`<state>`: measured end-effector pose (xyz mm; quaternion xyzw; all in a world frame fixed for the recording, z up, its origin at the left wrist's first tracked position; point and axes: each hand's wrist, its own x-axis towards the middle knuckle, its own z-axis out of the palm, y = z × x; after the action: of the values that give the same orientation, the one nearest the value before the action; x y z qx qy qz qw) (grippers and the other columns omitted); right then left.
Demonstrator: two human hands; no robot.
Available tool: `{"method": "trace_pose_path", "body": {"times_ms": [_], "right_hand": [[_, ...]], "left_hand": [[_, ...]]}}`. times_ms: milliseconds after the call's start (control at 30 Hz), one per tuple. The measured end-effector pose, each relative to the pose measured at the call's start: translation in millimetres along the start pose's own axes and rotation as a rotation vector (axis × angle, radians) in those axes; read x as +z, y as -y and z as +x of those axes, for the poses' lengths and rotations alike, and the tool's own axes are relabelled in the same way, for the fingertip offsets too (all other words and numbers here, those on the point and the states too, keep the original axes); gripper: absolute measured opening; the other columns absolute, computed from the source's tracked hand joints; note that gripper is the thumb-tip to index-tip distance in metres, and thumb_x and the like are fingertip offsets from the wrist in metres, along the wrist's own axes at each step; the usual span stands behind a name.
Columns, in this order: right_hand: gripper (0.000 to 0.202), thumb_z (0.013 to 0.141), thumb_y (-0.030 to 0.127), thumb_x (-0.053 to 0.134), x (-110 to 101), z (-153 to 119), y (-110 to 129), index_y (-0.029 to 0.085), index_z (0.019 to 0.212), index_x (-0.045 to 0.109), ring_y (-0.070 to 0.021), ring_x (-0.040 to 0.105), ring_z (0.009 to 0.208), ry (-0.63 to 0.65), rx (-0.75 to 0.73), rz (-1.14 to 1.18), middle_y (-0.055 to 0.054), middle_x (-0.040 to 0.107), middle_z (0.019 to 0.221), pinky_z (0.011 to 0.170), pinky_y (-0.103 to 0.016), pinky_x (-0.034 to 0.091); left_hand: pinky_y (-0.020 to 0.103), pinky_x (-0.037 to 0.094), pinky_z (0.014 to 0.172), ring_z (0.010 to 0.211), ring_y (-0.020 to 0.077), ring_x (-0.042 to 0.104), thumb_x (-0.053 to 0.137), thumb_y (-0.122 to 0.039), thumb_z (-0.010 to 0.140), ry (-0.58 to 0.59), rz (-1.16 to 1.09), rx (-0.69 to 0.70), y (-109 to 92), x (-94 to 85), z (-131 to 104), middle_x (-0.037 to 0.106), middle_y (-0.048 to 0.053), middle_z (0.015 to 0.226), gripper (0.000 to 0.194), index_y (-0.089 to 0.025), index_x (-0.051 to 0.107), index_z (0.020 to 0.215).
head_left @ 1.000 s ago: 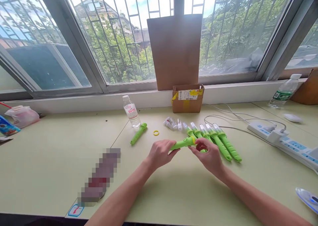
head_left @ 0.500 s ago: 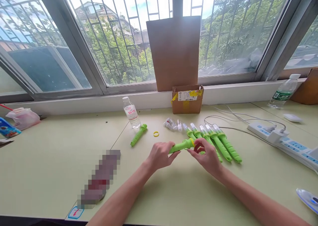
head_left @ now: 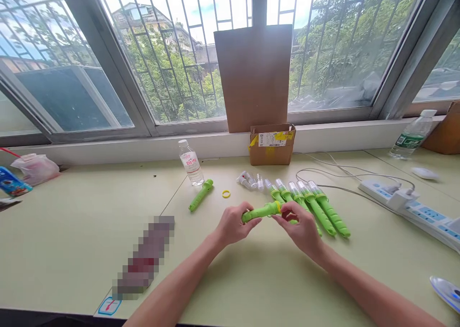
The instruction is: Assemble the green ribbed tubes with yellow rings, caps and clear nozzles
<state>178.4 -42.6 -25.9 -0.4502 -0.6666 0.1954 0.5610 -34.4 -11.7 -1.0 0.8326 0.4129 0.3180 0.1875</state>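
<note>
My left hand (head_left: 235, 225) is closed round the left end of a green tube (head_left: 261, 213), held slightly tilted above the table. At the tube's right end sits a yellow ring (head_left: 278, 206), pinched by the fingers of my right hand (head_left: 300, 221). Just behind my right hand lie several green tubes with clear tips (head_left: 325, 217). Small clear caps (head_left: 247, 179) are grouped to their left. A second yellow ring (head_left: 226, 193) rests flat on the table, and another green tube (head_left: 201, 195) lies left of it.
A water bottle (head_left: 191, 165) stands behind the lone tube. An open cardboard box (head_left: 272, 150) is against the sill. At right are a power strip (head_left: 424, 212), cables and another bottle (head_left: 411, 138). A blurred dark object (head_left: 145, 260) lies at front left.
The view has shifted slightly. Both hands keep their grips, and the held tube has moved a little to the left in my left hand.
</note>
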Motion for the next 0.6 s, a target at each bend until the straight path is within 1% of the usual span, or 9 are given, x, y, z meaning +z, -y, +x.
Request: {"method": "trace_pose_path", "body": {"times_ms": [67, 167, 233, 333, 467, 600], "right_hand": [[0.015, 0.081, 0.029, 0.066, 0.4, -0.3, -0.5, 0.021, 0.084, 0.054, -0.0127, 0.059, 0.062, -0.007, 0.000, -0.005, 0.000, 0.057, 0.077, 0.054, -0.027, 0.055], [0.021, 0.079, 0.029, 0.068, 1.4, -0.9, -1.8, 0.021, 0.091, 0.052, -0.0133, 0.061, 0.062, 0.004, -0.007, -0.010, 0.000, 0.057, 0.079, 0.054, -0.028, 0.056], [0.023, 0.079, 0.028, 0.068, 2.1, -1.1, -2.7, 0.021, 0.093, 0.051, -0.0134, 0.062, 0.062, 0.009, -0.018, -0.020, 0.000, 0.058, 0.080, 0.054, -0.028, 0.056], [0.020, 0.080, 0.027, 0.066, 2.7, -0.9, -3.9, 0.021, 0.091, 0.051, -0.0128, 0.061, 0.060, -0.020, -0.035, -0.048, 0.001, 0.058, 0.076, 0.054, -0.028, 0.056], [0.015, 0.081, 0.025, 0.065, 2.4, -0.5, -3.8, 0.021, 0.089, 0.052, -0.0116, 0.060, 0.059, -0.046, -0.081, -0.048, 0.001, 0.058, 0.078, 0.055, -0.028, 0.056], [0.013, 0.082, 0.024, 0.064, 1.2, 0.1, -2.0, 0.021, 0.087, 0.053, -0.0109, 0.060, 0.059, -0.049, -0.102, -0.025, 0.000, 0.057, 0.082, 0.054, -0.027, 0.055]], "left_hand": [[0.019, 0.031, 0.047, 0.045, 0.0071, 0.038, 0.058, -0.043, 0.081, 0.023, -0.071, -0.038, -1.5, -0.7, 0.8, 0.049, -0.006, 0.053, 0.025, -0.019, 0.054, 0.083], [0.019, 0.031, 0.045, 0.045, 0.0067, 0.040, 0.058, -0.043, 0.081, 0.064, -0.201, -0.099, -4.0, -1.7, 1.8, 0.052, -0.005, 0.054, 0.026, -0.018, 0.053, 0.082], [0.019, 0.033, 0.044, 0.044, 0.0069, 0.043, 0.059, -0.043, 0.081, 0.091, -0.291, -0.146, -5.6, -1.9, 2.1, 0.054, -0.005, 0.055, 0.026, -0.017, 0.053, 0.082], [0.019, 0.038, 0.044, 0.044, 0.0078, 0.049, 0.061, -0.043, 0.079, 0.115, -0.405, -0.210, -7.8, -1.7, 2.2, 0.058, -0.003, 0.058, 0.028, -0.017, 0.053, 0.082], [0.021, 0.042, 0.043, 0.042, 0.0083, 0.050, 0.063, -0.045, 0.077, 0.121, -0.488, -0.273, -10.2, -1.2, 2.5, 0.059, -0.002, 0.058, 0.031, -0.016, 0.053, 0.082], [0.020, 0.043, 0.042, 0.042, 0.0085, 0.051, 0.065, -0.045, 0.076, 0.118, -0.525, -0.303, -13.3, -1.6, 3.1, 0.057, -0.002, 0.056, 0.032, -0.016, 0.053, 0.082]]}}
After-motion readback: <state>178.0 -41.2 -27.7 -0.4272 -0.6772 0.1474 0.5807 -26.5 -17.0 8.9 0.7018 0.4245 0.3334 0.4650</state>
